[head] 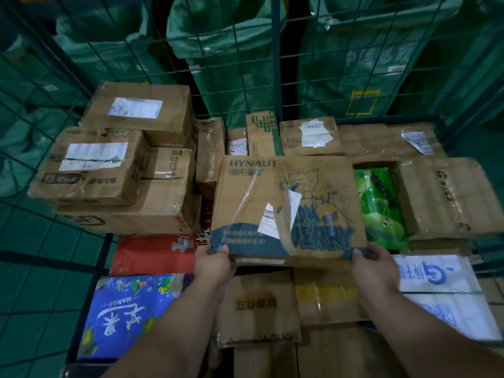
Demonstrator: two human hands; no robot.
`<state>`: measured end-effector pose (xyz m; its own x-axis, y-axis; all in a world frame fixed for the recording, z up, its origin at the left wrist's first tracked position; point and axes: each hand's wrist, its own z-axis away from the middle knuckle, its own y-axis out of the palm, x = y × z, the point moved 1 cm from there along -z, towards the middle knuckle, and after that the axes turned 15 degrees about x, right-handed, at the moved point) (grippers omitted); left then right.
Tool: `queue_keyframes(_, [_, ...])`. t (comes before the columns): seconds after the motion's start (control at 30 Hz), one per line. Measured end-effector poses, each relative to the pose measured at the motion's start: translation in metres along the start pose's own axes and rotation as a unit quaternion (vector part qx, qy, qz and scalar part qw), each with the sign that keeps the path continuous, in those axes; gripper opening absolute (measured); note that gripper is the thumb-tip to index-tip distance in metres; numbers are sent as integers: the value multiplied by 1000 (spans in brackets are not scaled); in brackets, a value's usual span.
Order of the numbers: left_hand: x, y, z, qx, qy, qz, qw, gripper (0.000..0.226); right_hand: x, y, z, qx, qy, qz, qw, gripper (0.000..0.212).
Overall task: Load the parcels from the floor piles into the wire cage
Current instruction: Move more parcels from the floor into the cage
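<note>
Inside the cage (275,64), over a layer of parcels, two hands are holding a HYNAUT box (286,203) by its near corners. The left hand (215,266) is pinching the near left corner, its thumb lying on the printed top and the other fingers curling under, out of sight. The right hand (375,268) is gripping the near right corner the same way, thumb on top and the rest hidden beneath. The box is sitting roughly level, with a torn label and loose tape peeling on its top. Whether its far edge is resting on the parcels below, I cannot tell.

Left of it, a stack (122,165) of brown cartons is rising higher than the rest, against the cage's left wall. Just right of the box, a green pack (381,208) is lying in a gap beside a worn carton (441,197). Under the forearms, a red carton (152,255), a blue carton (128,315) marked MANGO and plain brown ones are lying flat. White cartons (436,271) are lying at the right. Along the far wall, smaller cartons (308,135) are standing in a row. Beyond the wire, green sacks (226,31) are standing close to the cage.
</note>
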<state>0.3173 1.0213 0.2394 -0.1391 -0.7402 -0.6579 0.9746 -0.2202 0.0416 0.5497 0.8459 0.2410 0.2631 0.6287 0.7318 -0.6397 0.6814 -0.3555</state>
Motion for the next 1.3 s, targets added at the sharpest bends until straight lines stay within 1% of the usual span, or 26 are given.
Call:
queue_keyframes(0.07, [13,5,-3,-6,-8,-19,1000,22,3,-1,-12,-7,8,9,1000,36])
queue_keyframes(0.13, [18,8,-8,-19,3,-24,1000,26,1,-2,-22,-1,5,11,1000,37])
queue_keyframes(0.27, [8,12,-17,-30,-25,-13,999,37,-4,-3,-29,9,-7,18,1000,37])
queue_keyframes(0.37, [0,14,-16,-22,-31,-38,999,39,-3,-10,-29,38,-32,62,997,38])
queue_keyframes(0.4, [1,13,-14,-17,-47,-54,997,43,-9,-12,-28,45,-24,83,995,45])
queue_keyframes(0.43, [3,13,-9,-8,-70,-70,995,50,-11,-14,-22,55,-12,98,994,56])
queue_keyframes(0.47, [10,10,-3,19,-90,-87,992,59,-22,-16,-17,65,10,108,992,66])
queue_keyframes(0.5, [15,10,7,37,-100,-99,989,64,-32,-17,-10,78,28,104,991,70])
queue_keyframes(0.53, [24,8,22,50,-101,-107,988,63,-44,-18,3,91,39,94,991,67])
queue_keyframes(0.6, [49,0,57,93,-109,-150,978,44,-77,-22,32,143,58,92,984,50])
queue_keyframes(0.67, [85,-10,93,147,-138,-216,955,27,-117,-28,75,179,83,92,976,33])
queue_keyframes(0.73, [123,-23,118,183,-185,-257,931,20,-158,-34,114,183,118,84,972,31])
queue_keyframes(0.8, [154,-31,141,212,-221,-311,900,18,-190,-40,163,173,158,53,971,29])
queue_keyframes(0.87, [177,-34,163,264,-271,-366,850,18,-217,-48,212,165,189,52,967,19])
queue_keyframes(0.93, [195,-34,178,302,-294,-432,798,21,-242,-58,250,138,206,46,968,23])
queue_keyframes(1.0, [203,-24,193,323,-273,-494,759,25,-264,-71,282,92,227,11,969,24])
queue_keyframes(1.1, [208,-1,203,343,-215,-561,722,24,-280,-88,316,50,226,-35,972,21])
queue_keyframes(1.13, [218,12,212,365,-194,-583,699,22,-293,-99,335,21,228,-61,971,18])
queue_keyframes(1.2, [233,31,217,386,-156,-614,671,22,-309,-110,358,-20,234,-100,967,18])
queue_keyframes(1.27, [256,55,236,427,-121,-641,627,28,-328,-124,385,-73,236,-144,958,16])
queue_keyframes(1.3, [266,65,249,443,-108,-649,609,27,-338,-130,394,-88,238,-162,954,15])
